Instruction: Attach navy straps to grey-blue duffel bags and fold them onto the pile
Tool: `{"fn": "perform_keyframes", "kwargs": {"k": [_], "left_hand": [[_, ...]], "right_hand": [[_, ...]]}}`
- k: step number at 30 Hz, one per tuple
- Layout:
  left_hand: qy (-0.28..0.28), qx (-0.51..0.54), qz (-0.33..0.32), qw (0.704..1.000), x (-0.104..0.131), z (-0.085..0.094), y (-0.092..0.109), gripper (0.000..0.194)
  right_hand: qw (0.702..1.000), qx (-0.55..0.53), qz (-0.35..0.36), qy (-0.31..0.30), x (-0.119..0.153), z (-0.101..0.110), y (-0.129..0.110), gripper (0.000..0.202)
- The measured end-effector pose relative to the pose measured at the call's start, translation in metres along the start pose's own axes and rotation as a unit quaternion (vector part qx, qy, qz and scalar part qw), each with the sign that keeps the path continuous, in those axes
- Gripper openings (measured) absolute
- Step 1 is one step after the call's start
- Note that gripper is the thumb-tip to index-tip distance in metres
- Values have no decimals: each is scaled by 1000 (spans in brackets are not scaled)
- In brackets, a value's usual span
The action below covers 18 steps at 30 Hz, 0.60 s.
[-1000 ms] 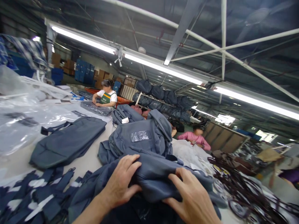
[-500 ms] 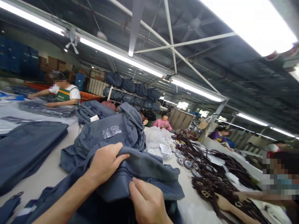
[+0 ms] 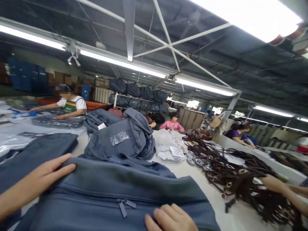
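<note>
The slate-blue fabric zippered bag (image 3: 115, 195) lies on the white surface (image 3: 192, 179), long axis left to right. The left hand (image 3: 45, 175) rests flat on its upper-left edge; the right hand (image 3: 170, 219), fingers curled, presses its near edge

The left hand (image 3: 45, 175) is reaching forward, fingers extended flat, forearm stretched out behind it. The right hand (image 3: 170, 219) is resting nearer the body, fingers curled.

Slate-blue bag (image 3: 115, 189), dark brown straps (image 3: 240, 179), white table (image 3: 192, 173)
</note>
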State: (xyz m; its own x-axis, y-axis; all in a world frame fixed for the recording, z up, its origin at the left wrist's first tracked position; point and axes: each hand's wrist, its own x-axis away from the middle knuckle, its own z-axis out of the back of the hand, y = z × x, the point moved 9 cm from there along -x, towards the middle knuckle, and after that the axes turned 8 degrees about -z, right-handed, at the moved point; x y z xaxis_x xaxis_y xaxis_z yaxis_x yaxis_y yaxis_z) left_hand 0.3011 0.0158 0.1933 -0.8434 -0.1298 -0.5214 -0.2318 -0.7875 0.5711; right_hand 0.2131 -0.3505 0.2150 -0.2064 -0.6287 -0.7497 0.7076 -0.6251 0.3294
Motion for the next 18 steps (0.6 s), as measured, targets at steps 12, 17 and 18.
{"fn": "perform_keyframes", "kwargs": {"k": [12, 17, 18], "left_hand": [[-308, -207, -72, 926, 58, -127, 161, 42], [-363, -236, -92, 897, 55, -129, 178, 50], [-377, -255, -92, 886, 55, -128, 180, 43]], "right_hand": [[1000, 18, 5, 11, -6, -21, -12, 22], [999, 2, -28, 16, 0, -26, -6, 27], [999, 0, -30, 24, -3, -24, -6, 30]]}}
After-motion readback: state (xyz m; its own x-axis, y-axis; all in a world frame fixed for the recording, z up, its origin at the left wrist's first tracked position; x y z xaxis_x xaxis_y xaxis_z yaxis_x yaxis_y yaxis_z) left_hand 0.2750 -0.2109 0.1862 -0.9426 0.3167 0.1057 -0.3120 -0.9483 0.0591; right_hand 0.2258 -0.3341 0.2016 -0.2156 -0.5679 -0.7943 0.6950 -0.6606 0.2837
